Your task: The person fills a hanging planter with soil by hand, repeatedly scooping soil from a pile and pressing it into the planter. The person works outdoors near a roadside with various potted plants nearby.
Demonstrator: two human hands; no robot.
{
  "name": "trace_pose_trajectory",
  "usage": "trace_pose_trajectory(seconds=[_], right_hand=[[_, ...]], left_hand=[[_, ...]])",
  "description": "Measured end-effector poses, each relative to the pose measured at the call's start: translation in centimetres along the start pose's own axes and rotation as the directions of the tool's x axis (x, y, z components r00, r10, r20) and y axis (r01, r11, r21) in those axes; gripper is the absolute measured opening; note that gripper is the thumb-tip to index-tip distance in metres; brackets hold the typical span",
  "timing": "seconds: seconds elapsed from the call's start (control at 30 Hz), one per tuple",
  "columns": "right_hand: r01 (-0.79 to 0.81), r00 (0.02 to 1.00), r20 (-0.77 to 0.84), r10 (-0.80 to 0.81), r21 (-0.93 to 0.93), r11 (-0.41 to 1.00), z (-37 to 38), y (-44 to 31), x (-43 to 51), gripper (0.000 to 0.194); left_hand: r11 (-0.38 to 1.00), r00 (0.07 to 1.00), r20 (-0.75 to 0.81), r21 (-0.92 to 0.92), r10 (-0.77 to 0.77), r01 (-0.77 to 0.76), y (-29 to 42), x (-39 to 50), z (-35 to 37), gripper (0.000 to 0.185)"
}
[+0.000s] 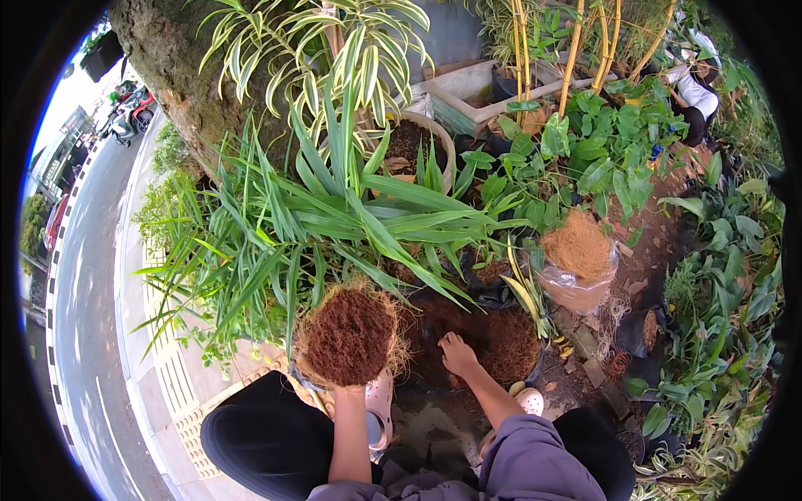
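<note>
A shallow nest of coconut fibre (396, 313) filled with reddish-brown cocopeat (348, 335) rests on my left hand (349, 393). The fingers are hidden beneath it, with only the wrist area showing. My right hand (459, 354) is over a wide black container of dark, loose growing medium (507, 335), its fingers slightly bent and apart. Nothing shows in that hand; whether its fingertips touch the medium cannot be told. Beyond the container, to the right, a clear plastic bag (579, 293) holds a ball of light brown coconut fibre (578, 245).
Long green leaves (376, 216) overhang the container's far side. Yellow-edged leaves (526, 291) stand at its right edge. Behind are a round planter (442, 141) and a tree trunk (188, 81). A paved walkway (169, 351) and road lie left; another person (697, 97) is far right.
</note>
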State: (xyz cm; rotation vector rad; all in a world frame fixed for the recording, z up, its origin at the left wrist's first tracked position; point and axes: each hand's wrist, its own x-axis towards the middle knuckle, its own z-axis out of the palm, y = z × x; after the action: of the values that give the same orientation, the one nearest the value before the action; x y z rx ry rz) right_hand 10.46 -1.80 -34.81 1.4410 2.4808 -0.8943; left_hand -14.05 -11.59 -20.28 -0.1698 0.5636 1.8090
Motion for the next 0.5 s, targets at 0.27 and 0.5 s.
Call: trace_pose_trajectory(seconds=[0.27,0.5], right_hand=[[-0.114,0.991,-0.076,0.108,-0.081,0.99,2.3,-0.3,4.3,0.057],[0.051,0.999,-0.007,-0.054,-0.238,0.97,5.1,0.2,1.6,0.042]], left_hand=[[1.0,0.998,-0.067,0.001,-0.015,0.015,-0.7,1.1,-1.2,0.048],[0.999,0.997,-0.073,0.009,-0.03,0.03,-1.5,2.0,-1.1,0.049]])
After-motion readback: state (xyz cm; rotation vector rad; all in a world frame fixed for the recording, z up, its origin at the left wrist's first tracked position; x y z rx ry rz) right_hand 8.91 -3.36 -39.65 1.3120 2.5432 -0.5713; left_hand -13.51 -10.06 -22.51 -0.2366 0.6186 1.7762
